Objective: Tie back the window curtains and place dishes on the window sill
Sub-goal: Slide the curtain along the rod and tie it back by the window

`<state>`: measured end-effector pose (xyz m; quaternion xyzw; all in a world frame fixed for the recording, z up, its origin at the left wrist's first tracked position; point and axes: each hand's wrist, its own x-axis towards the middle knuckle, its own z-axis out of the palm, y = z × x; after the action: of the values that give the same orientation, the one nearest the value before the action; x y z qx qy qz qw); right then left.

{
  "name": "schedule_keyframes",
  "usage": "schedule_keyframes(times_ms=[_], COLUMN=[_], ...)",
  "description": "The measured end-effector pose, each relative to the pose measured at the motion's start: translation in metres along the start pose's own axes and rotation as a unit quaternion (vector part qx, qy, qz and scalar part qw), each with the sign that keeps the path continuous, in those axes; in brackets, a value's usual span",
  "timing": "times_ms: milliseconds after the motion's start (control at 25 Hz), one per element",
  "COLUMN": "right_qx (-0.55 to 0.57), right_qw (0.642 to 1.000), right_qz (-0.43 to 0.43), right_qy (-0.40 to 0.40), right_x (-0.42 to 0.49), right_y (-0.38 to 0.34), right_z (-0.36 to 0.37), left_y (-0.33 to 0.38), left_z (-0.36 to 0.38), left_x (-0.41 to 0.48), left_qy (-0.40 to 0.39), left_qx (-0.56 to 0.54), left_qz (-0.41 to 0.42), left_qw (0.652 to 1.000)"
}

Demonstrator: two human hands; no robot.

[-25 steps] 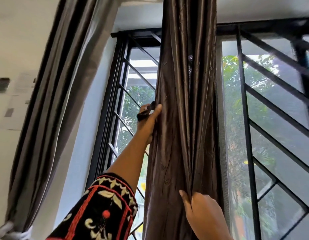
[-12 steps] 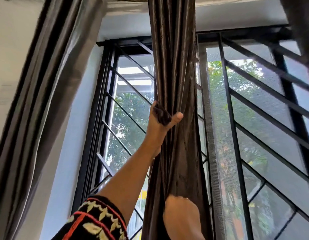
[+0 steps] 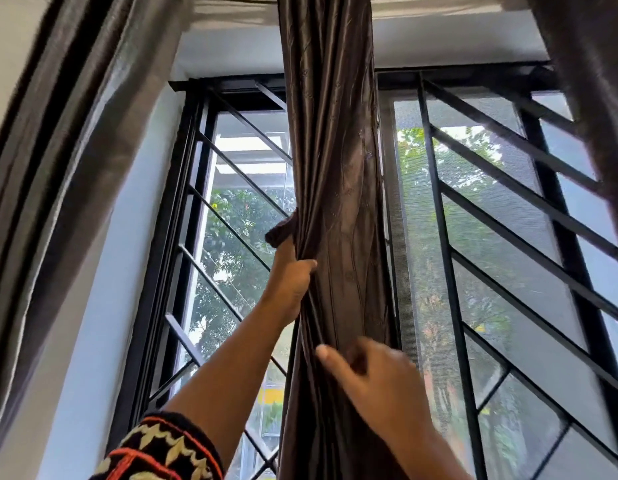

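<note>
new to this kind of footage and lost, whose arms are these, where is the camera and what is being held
No machine here: a person wears one camera on the head, looking up at a barred window, so both arms are their own. The left hand grips the gathered brown curtain, with a dark strap showing above it. The right hand, blurred, is at the same curtain lower down; its grip is unclear. No sill or dishes are in view.

Left hand (image 3: 290,282) around bunched curtain (image 3: 332,150)
</note>
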<state>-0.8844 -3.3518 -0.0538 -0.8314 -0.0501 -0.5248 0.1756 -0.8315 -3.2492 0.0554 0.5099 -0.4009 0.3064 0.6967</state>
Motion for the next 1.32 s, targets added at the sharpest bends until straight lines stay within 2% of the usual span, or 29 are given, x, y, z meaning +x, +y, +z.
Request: schedule_keyframes(times_ms=[80, 160, 280, 400, 440, 520, 600, 680, 760, 800, 880, 920, 960, 1000, 1040, 1080, 1120, 1200, 1320], right_qx=[0.107, 0.176, 0.239, 0.331, 0.402, 0.554, 0.62, 0.644, 0.669, 0.675, 0.674, 0.658, 0.62, 0.544, 0.429, 0.303, 0.194, 0.064, -0.003], right_qw=[0.989, 0.974, 0.964, 0.94, 0.912, 0.826, 0.76, 0.714, 0.683, 0.679, 0.696, 0.722, 0.764, 0.826, 0.893, 0.943, 0.971, 0.987, 0.991], right_qz=[-0.046, -0.061, -0.044, 0.028, 0.055, 0.099, 0.131, 0.161, 0.173, 0.174, 0.17, 0.167, 0.16, 0.147, 0.129, 0.108, 0.08, 0.022, -0.027], right_qy=[0.087, 0.13, 0.108, 0.083, 0.056, -0.033, -0.141, -0.222, -0.237, -0.229, -0.179, -0.133, -0.073, -0.012, 0.042, 0.085, 0.117, 0.147, 0.133], right_x=[0.03, 0.067, 0.114, 0.142, 0.148, 0.153, 0.152, 0.151, 0.151, 0.15, 0.149, 0.147, 0.144, 0.141, 0.137, 0.131, 0.124, 0.109, 0.096], right_y=[0.01, 0.018, 0.024, 0.024, 0.024, 0.025, 0.026, 0.027, 0.027, 0.026, 0.022, 0.019, 0.015, 0.011, 0.006, 0.0, -0.007, -0.021, -0.034], right_z=[-0.006, -0.008, -0.004, 0.008, 0.01, 0.014, 0.014, 0.015, 0.015, 0.014, 0.012, 0.011, 0.009, 0.007, 0.005, 0.003, 0.002, 0.001, 0.0], left_y=[0.0, -0.003, -0.006, -0.008, -0.009, -0.01, -0.01, -0.01, -0.01, -0.01, -0.011, -0.011, -0.011, -0.011, -0.011, -0.011, -0.011, -0.008, -0.002], left_z=[-0.001, -0.003, -0.007, -0.012, -0.014, -0.02, -0.027, -0.03, -0.031, -0.031, -0.032, -0.032, -0.031, -0.029, -0.027, -0.024, -0.022, -0.017, -0.01], left_x=[-0.001, 0.001, 0.004, 0.007, 0.008, 0.01, 0.012, 0.013, 0.014, 0.015, 0.017, 0.017, 0.017, 0.016, 0.016, 0.015, 0.014, 0.012, 0.009], left_qy=[-0.01, -0.019, -0.044, -0.074, -0.083, -0.097, -0.109, -0.12, -0.123, -0.12, -0.11, -0.107, -0.105, -0.102, -0.099, -0.098, -0.099, -0.106, -0.126], left_qx=[-0.029, -0.06, -0.092, -0.108, -0.12, -0.142, -0.159, -0.168, -0.163, -0.158, -0.145, -0.138, -0.131, -0.126, -0.123, -0.122, -0.121, -0.116, -0.152], left_qz=[-0.006, -0.015, -0.03, -0.04, -0.041, -0.042, -0.046, -0.047, -0.051, -0.056, -0.062, -0.059, -0.054, -0.05, -0.049, -0.05, -0.05, -0.045, -0.042], left_qw=[1.0, 0.998, 0.994, 0.991, 0.988, 0.984, 0.98, 0.977, 0.978, 0.979, 0.981, 0.983, 0.984, 0.986, 0.986, 0.986, 0.986, 0.987, 0.979])
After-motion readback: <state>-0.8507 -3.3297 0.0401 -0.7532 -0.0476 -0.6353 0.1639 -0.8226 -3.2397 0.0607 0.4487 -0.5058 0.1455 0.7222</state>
